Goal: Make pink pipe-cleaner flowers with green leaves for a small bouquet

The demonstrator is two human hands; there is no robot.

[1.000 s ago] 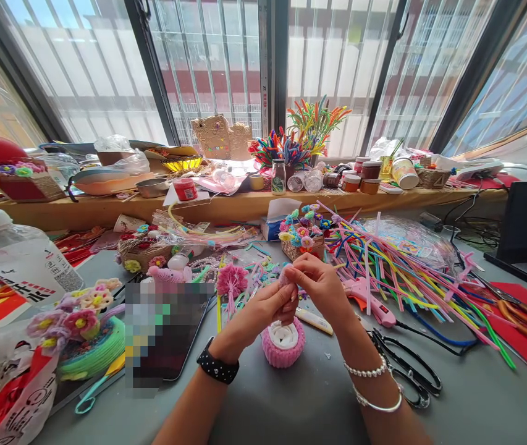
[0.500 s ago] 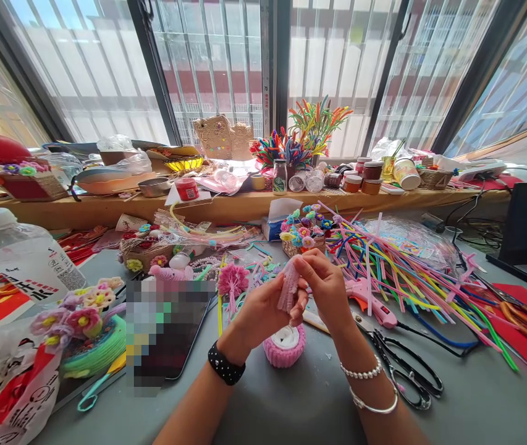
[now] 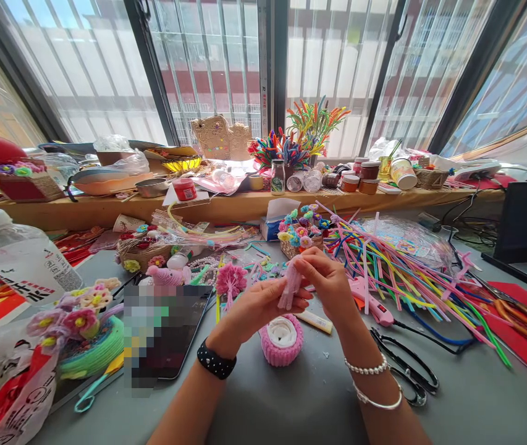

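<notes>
A small bundle of pale pink pipe cleaners [image 3: 291, 289], folded over at the top, is held upright over the table. My left hand [image 3: 258, 304] grips it from the left side, fingers closed around its lower part. With thumb and fingertips, my right hand [image 3: 325, 277] pinches its upper end. Just below my hands stands a round pink fuzzy ribbed pot [image 3: 282, 353] with a white ring-shaped lining. A pink pipe-cleaner flower [image 3: 231, 280] with loose stems is left of my left hand.
A pink glue gun [image 3: 374, 306] and black-handled scissors [image 3: 411, 371] lie to the right, before a heap of coloured pipe cleaners [image 3: 397, 272]. At left are a phone [image 3: 184, 334], a plastic bottle [image 3: 22, 253] and a green fuzzy piece [image 3: 94, 352] with flowers. A flower basket [image 3: 298, 246] stands behind my hands.
My hands have shifted slightly around the pipe-cleaner bundle, whose lower ends look more spread. More of the pink pot and a pale stick beside it now shows. The view has moved a little.
</notes>
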